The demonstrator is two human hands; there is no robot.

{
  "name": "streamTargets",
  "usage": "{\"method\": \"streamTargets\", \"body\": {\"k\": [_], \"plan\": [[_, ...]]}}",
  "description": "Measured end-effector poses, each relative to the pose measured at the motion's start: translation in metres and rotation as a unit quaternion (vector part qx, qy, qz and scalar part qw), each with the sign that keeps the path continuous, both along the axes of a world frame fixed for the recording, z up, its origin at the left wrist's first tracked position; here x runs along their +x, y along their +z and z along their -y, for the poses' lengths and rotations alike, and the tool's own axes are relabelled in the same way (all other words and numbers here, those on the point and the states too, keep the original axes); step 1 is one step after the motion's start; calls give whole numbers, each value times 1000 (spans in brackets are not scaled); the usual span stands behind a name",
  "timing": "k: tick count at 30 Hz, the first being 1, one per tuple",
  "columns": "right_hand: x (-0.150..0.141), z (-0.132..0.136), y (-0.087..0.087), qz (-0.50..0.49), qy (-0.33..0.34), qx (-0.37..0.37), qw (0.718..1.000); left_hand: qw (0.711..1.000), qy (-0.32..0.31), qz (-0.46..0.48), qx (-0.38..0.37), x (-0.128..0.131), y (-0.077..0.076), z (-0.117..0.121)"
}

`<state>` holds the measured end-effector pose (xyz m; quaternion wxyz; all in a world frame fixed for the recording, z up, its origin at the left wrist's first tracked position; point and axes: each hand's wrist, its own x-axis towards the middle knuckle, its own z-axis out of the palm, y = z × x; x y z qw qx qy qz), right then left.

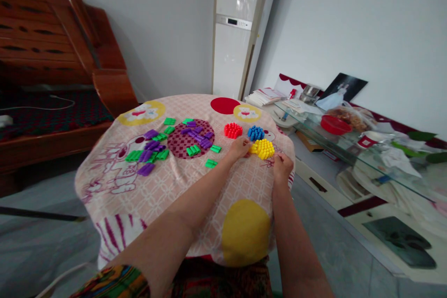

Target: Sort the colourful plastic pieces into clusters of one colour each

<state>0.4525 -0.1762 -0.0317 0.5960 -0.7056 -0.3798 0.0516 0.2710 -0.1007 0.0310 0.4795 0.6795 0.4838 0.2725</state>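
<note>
A bunch of small yellow toy pieces (pixel 264 149) stands close together on the right part of the cloth-covered round table (pixel 181 186). At its left edge my left hand (pixel 240 148) is closed, its fingertips pinching a yellow toy piece at the side of the bunch. My right hand (pixel 282 165) is at the right edge of the bunch with curled fingers; what they hold, if anything, is hidden. Just behind are a blue bunch (pixel 256 133) and a red bunch (pixel 233 130) of similar knobbly pieces.
Green pieces (pixel 193 150) and purple pieces (pixel 151 145) lie scattered on the left half of the table. A glass-topped stand (pixel 324 142) with papers, a red bowl (pixel 335 125) and bags runs along the right. A wooden bench (pixel 111 86) stands left, a tall white cabinet unit (pixel 230 56) behind.
</note>
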Motion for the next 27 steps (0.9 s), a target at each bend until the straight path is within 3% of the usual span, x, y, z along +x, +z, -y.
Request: {"method": "streamTargets", "body": {"k": [4,7,9,15,27], "plan": [[-1,0,0,9,0,5,1000,994,-4,-50,101,-1,-6,4],[-1,0,0,-6,3,10,1000,965,-22,-136,222,2,-2,5],[-1,0,0,-17,9,13,1000,949,-38,-181,256,6,2,5],[0,0,0,-1,7,8,1000,933,-49,-247,258,16,7,0],[-3,3,1,-9,5,9,1000,970,-41,-110,212,10,-7,-4]]}}
